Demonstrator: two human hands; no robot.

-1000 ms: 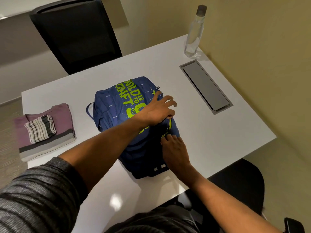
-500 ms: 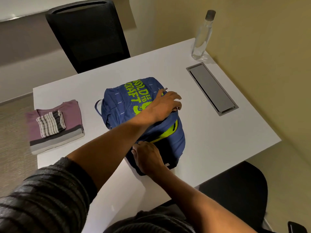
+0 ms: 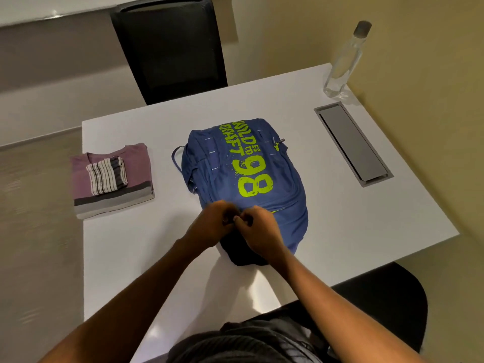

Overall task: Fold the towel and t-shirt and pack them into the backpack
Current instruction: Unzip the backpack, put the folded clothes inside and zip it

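A blue backpack (image 3: 243,176) with lime-green "98" print lies flat in the middle of the white table (image 3: 327,218). My left hand (image 3: 212,226) and my right hand (image 3: 259,231) meet at its near edge, fingers pinched together on something small and dark, most likely the zipper pulls; the exact grip is hidden. At the table's left side a folded mauve t-shirt (image 3: 136,163) with grey bands lies flat, and a small folded striped towel (image 3: 106,175) sits on top of it.
A clear water bottle (image 3: 345,61) stands at the far right corner. A grey cable hatch (image 3: 352,144) is set into the table on the right. One black chair (image 3: 170,48) stands across the table, another (image 3: 387,297) is under me at the near right.
My left hand left the top of the backpack and came down to the near edge. My right hand slid left along that edge, and both hands now meet there.
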